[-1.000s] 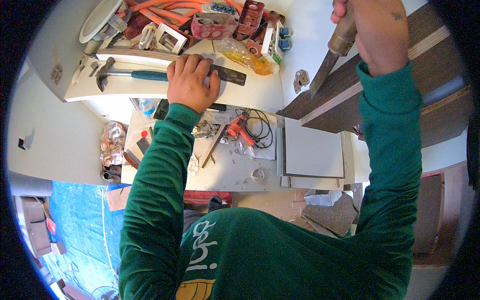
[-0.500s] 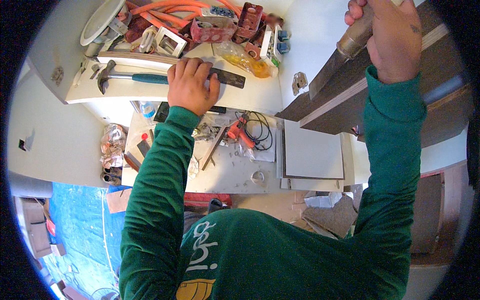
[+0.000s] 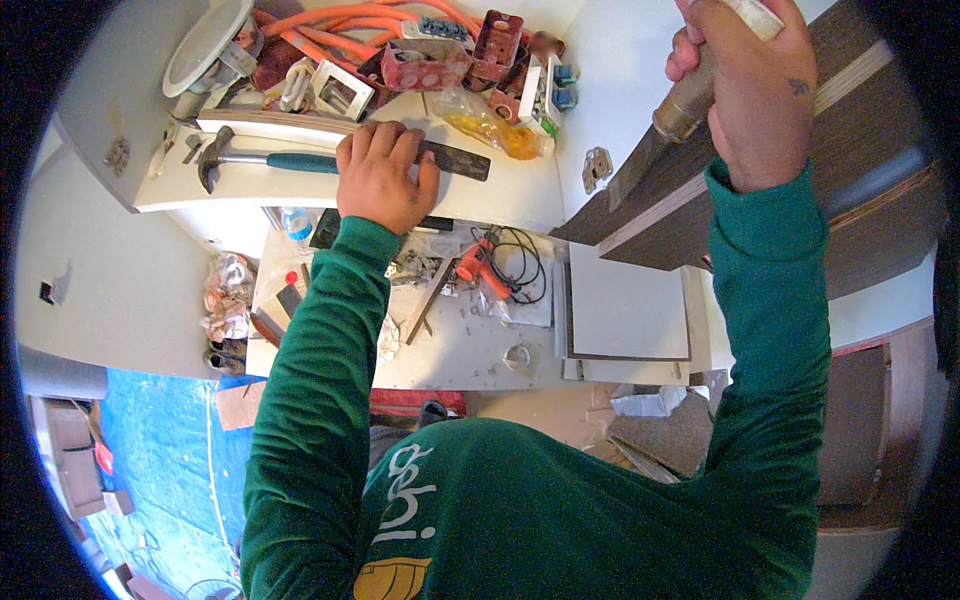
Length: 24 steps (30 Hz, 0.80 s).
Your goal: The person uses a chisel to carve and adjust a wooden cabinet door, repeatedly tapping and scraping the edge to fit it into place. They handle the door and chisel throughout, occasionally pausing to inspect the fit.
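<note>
My left hand (image 3: 385, 180) is closed over the handle of a claw hammer (image 3: 290, 160), which lies on a white shelf (image 3: 480, 205) with its head to the left. A dark flat bar (image 3: 460, 160) sticks out on the right of that hand, under the thumb. High on the right, my right hand (image 3: 755, 90) grips a chisel (image 3: 685, 110) by its worn, pale-ended handle. The chisel's blade points down and left, along a dark brown board (image 3: 625, 190) with a light edge. Where the blade's tip meets the board is hard to make out.
Orange conduit (image 3: 330, 15), red electrical boxes (image 3: 425, 65), and a plastic bottle with yellow contents (image 3: 490, 125) crowd the shelf's back. Below stands a white table (image 3: 460, 350) with an orange corded tool (image 3: 480, 270), scraps and a white panel (image 3: 630, 310). Blue sheeting (image 3: 160, 430) covers the floor at left.
My right hand has shifted left and slightly down with the chisel, whose blade sits lower along the board. The left hand has stayed on the hammer.
</note>
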Tool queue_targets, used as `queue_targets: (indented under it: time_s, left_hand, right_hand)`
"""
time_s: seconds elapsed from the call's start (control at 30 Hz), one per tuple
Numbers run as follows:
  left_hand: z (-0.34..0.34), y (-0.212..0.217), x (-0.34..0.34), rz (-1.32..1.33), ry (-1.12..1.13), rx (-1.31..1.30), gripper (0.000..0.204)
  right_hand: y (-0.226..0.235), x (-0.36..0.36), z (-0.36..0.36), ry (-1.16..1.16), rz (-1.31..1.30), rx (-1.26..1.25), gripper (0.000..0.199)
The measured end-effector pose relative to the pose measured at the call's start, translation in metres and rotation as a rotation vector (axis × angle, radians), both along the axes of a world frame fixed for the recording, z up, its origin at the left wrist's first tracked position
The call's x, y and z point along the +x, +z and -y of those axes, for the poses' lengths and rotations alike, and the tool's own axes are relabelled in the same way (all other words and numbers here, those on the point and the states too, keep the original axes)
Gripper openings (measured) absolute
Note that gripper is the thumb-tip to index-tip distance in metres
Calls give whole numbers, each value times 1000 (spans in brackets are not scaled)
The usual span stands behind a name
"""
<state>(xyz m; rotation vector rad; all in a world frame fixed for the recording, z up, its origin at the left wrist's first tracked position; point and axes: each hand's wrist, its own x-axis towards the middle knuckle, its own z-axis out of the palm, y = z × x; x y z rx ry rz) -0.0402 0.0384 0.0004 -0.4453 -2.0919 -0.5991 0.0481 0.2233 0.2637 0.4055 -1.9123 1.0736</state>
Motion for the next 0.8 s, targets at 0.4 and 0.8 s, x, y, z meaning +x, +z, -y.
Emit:
queue_targets:
  time_s: [0.4,0.8]
  left_hand:
    - [0,2,1,-11,-4,-16,26]
    - [1,2,0,16,-10,-37,27]
  right_hand:
    - [-2,5,-19,120,20,-109,18]
    - [-1,6,-21,-37,-20,-96,15]
